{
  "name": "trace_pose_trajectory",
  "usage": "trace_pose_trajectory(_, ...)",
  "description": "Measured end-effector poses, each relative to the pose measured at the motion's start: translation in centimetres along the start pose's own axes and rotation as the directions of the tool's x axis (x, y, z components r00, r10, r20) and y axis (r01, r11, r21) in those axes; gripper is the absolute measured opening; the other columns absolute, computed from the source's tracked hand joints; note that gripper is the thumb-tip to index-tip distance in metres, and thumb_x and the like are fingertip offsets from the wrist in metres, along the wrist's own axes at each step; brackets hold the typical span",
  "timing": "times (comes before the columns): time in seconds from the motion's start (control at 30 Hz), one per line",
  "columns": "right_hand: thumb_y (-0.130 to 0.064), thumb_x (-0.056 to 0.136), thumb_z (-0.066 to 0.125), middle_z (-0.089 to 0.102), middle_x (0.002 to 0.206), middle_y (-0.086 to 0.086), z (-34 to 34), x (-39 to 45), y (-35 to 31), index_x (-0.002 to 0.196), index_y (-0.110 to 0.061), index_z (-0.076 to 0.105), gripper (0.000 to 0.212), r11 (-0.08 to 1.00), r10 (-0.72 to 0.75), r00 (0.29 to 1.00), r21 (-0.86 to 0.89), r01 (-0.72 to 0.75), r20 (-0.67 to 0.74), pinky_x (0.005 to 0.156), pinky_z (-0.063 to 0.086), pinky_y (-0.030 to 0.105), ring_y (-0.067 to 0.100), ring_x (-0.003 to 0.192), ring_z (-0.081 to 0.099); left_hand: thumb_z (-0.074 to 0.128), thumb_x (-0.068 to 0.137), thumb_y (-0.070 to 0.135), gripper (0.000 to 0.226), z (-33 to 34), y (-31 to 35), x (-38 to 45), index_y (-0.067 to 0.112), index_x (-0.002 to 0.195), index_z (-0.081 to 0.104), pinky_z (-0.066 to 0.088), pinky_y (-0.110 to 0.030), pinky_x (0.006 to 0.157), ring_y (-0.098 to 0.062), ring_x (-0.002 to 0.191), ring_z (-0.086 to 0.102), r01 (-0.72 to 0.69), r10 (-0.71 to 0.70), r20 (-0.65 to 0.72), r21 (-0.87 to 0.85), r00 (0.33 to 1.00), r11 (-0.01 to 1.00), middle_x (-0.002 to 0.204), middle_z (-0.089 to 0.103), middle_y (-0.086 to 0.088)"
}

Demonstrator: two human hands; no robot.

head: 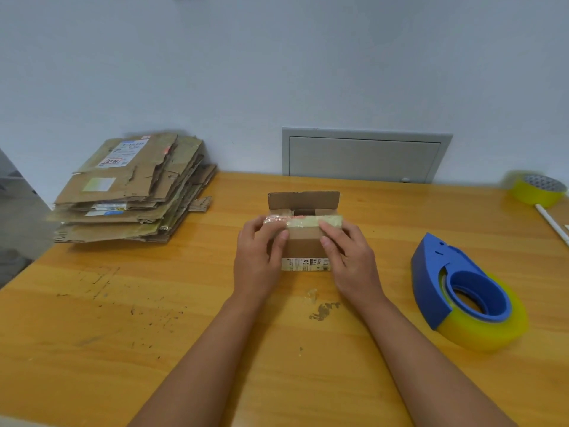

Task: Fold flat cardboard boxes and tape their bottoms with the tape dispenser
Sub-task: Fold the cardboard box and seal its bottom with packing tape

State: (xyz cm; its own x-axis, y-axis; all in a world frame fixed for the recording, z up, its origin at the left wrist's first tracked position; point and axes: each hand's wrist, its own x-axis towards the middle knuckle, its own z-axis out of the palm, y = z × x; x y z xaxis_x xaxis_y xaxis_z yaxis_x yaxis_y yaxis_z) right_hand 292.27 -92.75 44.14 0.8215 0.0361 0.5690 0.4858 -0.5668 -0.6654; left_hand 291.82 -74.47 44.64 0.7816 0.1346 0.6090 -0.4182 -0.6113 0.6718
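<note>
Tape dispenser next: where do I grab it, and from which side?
Grip the tape dispenser over its blue arched back, coming from above with the right hand. It lies right of the box, the yellow roll toward you, the back bare.

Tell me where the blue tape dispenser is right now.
In the head view, the blue tape dispenser lies on the wooden table to the right of the right hand and the small cardboard box, untouched.

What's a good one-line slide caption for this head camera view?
Both hands, left hand and right hand, hold a small cardboard box on the wooden table, tape dispenser idle beside it.
</note>
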Motion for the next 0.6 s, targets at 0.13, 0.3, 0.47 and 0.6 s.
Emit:
trace_pose_trajectory(0.13,-0.021,0.101,0.056,0.033,0.156,0.008,-0.1,-0.1,-0.2,0.131,-0.021,0.065,0.031,0.998,0.053,0.998,0.016,-0.054,0.035,0.101,0.028,0.003,0.012,0.135,0.038,0.062,0.096,0.026,0.017,-0.2,-0.2,0.0,0.02,0.108,0.072,0.047,-0.028,0.09,-0.014,0.114,0.048,0.005,-0.006,0.033,0.021,0.999,1.0,0.142,0.045,-0.005)
trace_pose_trajectory(0.3,-0.029,0.101,0.053,0.015,0.164,-0.004,-0.3,-0.2,-0.3,0.129,-0.023,0.065,0.031,0.997,0.067,0.994,0.038,-0.07,0.082,0.103,0.028,0.01,0.003,0.138,0.027,0.061,0.095,0.036,0.02,-0.3,0.1,0.3,0.021,0.106,0.069,0.047,-0.036,0.088,-0.017,0.12,0.042,-0.031,0.023,0.062,0.124,0.998,0.992,0.141,0.049,-0.003)
trace_pose_trajectory(0.47,-0.031,0.101,0.055,0.012,0.163,-0.009,-0.3,-0.1,-0.3,0.13,-0.023,0.064,0.031,0.998,0.066,0.993,0.011,-0.067,0.094,0.103,0.03,0.018,0.005,0.14,0.025,0.063,0.089,0.036,0.049,-0.9,0.1,2.4,0.03,0.135,0.048,0.024,-0.037,0.109,-0.017,0.146,0.009,-0.079,0.047,0.173,0.182,0.984,0.98,0.162,0.014,0.003)
trace_pose_trajectory(0.6,-0.034,0.1,0.055,0.006,0.163,-0.014,-0.4,-0.1,-0.3,0.128,-0.025,0.064,0.03,0.999,0.043,0.995,-0.012,-0.043,0.094,0.099,0.029,0.014,0.0,0.138,0.025,0.057,0.087,0.039,0.089,-1.2,0.2,4.4,0.035,0.156,0.0,0.017,-0.042,0.121,-0.012,0.15,0.004,-0.078,0.003,0.364,0.191,0.931,0.979,0.163,0.009,0.012)
